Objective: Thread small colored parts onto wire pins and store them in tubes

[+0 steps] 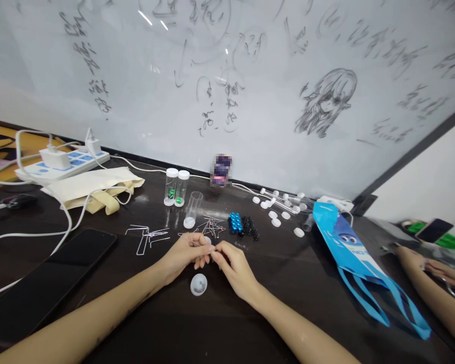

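My left hand [184, 255] and my right hand [235, 268] meet at the middle of the dark table, fingertips pinched together on something small that I cannot make out. A white cap [198, 284] lies just below them. Behind the hands lie a pile of thin metal pins [212, 226], a cluster of blue beads [235, 222] and one of black beads [250, 226]. An open clear tube [192, 209] stands beyond them, with two capped tubes [176, 187] holding green beads further back.
A black phone [56, 275] lies at the left, near a cream tote bag [94, 189] and a power strip [62, 162] with white cables. White caps [280, 215] and a blue bag [349, 247] lie right. Another person's hands [436, 278] rest at the far right.
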Demonstrator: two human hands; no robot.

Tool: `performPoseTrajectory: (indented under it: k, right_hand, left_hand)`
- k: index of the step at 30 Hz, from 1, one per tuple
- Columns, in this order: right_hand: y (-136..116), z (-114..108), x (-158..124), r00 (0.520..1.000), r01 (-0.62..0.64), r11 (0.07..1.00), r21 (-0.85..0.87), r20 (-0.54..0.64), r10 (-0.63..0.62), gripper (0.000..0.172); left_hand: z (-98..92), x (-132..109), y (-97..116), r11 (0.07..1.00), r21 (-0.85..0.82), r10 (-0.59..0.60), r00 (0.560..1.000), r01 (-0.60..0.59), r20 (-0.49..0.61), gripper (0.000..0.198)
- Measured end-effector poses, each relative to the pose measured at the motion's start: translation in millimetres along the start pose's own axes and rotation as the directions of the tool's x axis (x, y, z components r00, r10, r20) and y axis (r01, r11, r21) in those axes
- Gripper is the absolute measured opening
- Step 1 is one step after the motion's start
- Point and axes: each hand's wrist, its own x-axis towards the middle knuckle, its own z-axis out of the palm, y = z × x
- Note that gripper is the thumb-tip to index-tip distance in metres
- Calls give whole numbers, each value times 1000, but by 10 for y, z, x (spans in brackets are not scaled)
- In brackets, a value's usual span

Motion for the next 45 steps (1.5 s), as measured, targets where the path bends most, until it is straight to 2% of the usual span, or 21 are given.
performPoseTrajectory:
  k: [3, 9, 13, 24, 27, 31, 34, 39, 45]
  right_hand:
    - [12, 16, -10, 998, 19, 999, 33, -57, -17, 5]
    - [4, -3, -33, 995, 82, 997, 12, -63, -81, 5]
    - [-20, -19, -27, 997, 51, 999, -9, -49, -51, 4]
    - [26, 17, -26, 997, -75, 995, 70, 38, 72, 34]
    - [48, 26, -26, 993, -98, 989, 111, 78, 89, 37]
    - [41, 31, -25, 994, -105, 980, 167, 57, 97, 15]
    - [28, 34, -24, 994, -107, 979, 174, 17, 105, 17]
    - [23, 27, -18, 997, -75, 988, 135, 9, 74, 7]
    - [8, 6, -20, 998, -47, 994, 94, 45, 43, 14]
  left_hand:
    - [1, 3, 5, 1000, -24, -10, 1000, 9, -21, 28]
    - [-3, 6, 27, 998, -29, -51, 999, 51, -19, 28]
    - [-4, 1, 35, 998, -35, -56, 998, 55, -15, 29]
    - [-7, -4, 21, 1000, -20, 0, 999, 1, 32, 23]
    - [-20, 5, 12, 999, -37, 5, 1000, -4, 24, 23]
    - [-42, 20, 2, 997, -83, -2, 1000, 0, -20, 25]
    - [-44, 23, 8, 996, -84, -6, 1000, 4, -21, 25]
    - [-32, 16, 26, 997, -69, -22, 1000, 21, -16, 26]
    - [-28, 10, 20, 998, -50, -23, 1000, 23, 7, 24]
